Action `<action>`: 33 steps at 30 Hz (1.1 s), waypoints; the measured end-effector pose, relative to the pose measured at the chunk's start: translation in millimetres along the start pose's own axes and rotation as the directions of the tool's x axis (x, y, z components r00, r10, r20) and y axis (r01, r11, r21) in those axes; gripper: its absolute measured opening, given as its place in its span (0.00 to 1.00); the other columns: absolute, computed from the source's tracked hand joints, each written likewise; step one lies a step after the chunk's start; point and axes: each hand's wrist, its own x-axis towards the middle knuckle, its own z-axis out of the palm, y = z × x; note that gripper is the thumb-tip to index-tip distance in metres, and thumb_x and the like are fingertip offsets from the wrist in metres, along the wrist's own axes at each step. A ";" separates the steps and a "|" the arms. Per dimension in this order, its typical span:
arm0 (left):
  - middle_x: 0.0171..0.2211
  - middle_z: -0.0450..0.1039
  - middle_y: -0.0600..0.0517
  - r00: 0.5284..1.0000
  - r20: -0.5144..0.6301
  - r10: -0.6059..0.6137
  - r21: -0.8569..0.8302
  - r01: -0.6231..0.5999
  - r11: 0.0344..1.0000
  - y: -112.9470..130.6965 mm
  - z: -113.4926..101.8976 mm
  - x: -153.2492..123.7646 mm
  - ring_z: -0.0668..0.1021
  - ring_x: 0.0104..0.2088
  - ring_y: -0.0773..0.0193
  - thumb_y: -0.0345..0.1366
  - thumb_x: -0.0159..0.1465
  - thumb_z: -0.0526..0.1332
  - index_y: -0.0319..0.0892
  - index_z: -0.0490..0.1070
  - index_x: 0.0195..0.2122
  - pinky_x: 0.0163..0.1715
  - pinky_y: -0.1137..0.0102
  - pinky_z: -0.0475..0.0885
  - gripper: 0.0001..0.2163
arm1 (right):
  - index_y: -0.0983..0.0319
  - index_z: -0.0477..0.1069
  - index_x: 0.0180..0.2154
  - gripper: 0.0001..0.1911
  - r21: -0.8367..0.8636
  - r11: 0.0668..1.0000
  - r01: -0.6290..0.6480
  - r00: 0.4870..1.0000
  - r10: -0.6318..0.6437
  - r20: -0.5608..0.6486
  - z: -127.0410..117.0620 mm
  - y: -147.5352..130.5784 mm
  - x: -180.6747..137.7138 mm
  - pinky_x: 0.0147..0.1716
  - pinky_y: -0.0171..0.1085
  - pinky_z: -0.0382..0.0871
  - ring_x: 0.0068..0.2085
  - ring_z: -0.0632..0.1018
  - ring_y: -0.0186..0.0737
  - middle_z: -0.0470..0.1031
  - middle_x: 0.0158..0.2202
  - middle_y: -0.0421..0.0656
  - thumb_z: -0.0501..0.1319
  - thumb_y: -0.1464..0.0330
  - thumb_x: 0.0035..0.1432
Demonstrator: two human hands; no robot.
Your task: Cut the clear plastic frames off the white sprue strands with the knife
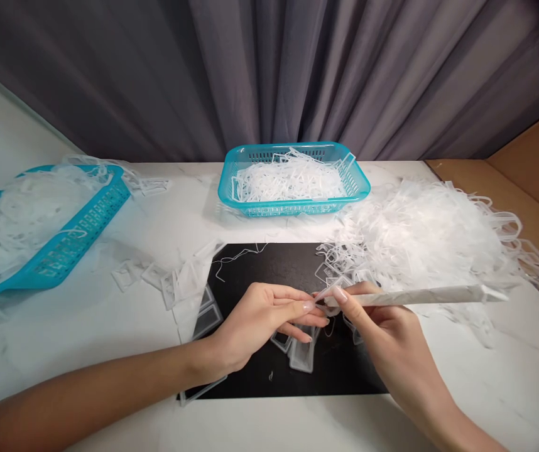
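Note:
My left hand point(269, 323) pinches a small clear plastic piece point(322, 295) between thumb and forefinger, with its other fingers stretched out. My right hand point(382, 326) is closed around a slim pen-shaped tool point(420, 296) with a whitish wrapped handle. Its working tip is at the left fingertips, too hidden to make out. Both hands meet just above a black mat point(260, 263). Under the left fingers lie several clear rectangular plastic frames point(301, 358).
A blue basket point(293, 206) of thin white plastic strips stands at the back. Another blue basket point(85, 229), heaped with translucent pieces, is at the left. A large pile of plastic frames and strips point(420, 232) covers the right side. Loose frames point(170, 285) lie left of the mat.

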 end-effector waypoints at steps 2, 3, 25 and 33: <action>0.37 0.79 0.44 1.000 -0.003 -0.011 0.002 0.011 1.000 -0.7 0.4 -0.6 0.80 0.40 0.59 0.35 0.61 0.61 0.37 0.77 0.38 0.29 0.78 0.76 0.09 | 0.57 0.74 0.25 0.13 -0.064 0.997 0.049 0.999 -0.050 -0.017 2.2 1.9 -1.6 0.30 0.30 0.65 0.32 0.74 0.35 0.73 0.26 0.38 0.58 0.60 0.58; 0.37 0.79 0.44 1.000 -0.009 -0.020 0.005 0.020 1.000 -1.1 0.6 -0.6 0.80 0.40 0.59 0.35 0.61 0.61 0.36 0.77 0.38 0.29 0.78 0.76 0.09 | 0.57 0.74 0.26 0.13 -0.101 0.992 0.078 0.996 -0.081 -0.021 3.4 3.4 -2.6 0.29 0.30 0.65 0.32 0.74 0.35 0.74 0.26 0.38 0.58 0.60 0.58; 0.28 0.79 0.46 0.996 -0.087 0.036 0.113 -0.026 0.993 -15.0 0.8 9.4 0.81 0.33 0.59 0.36 0.59 0.62 0.33 0.74 0.33 0.30 0.72 0.76 0.09 | 0.59 0.67 0.30 0.08 -0.499 0.743 0.445 0.871 -0.488 0.050 15.5 20.6 -3.1 0.28 0.36 0.60 0.27 0.70 0.35 0.74 0.26 0.37 0.54 0.73 0.62; 0.27 0.79 0.45 0.995 -0.095 0.026 0.107 -0.016 0.994 -15.0 0.5 8.6 0.81 0.32 0.58 0.37 0.57 0.63 0.33 0.74 0.33 0.31 0.70 0.76 0.10 | 0.59 0.66 0.29 0.10 -0.533 0.737 0.416 0.890 -0.450 0.072 15.7 21.9 -1.9 0.34 0.40 0.56 0.28 0.68 0.36 0.74 0.26 0.39 0.52 0.71 0.63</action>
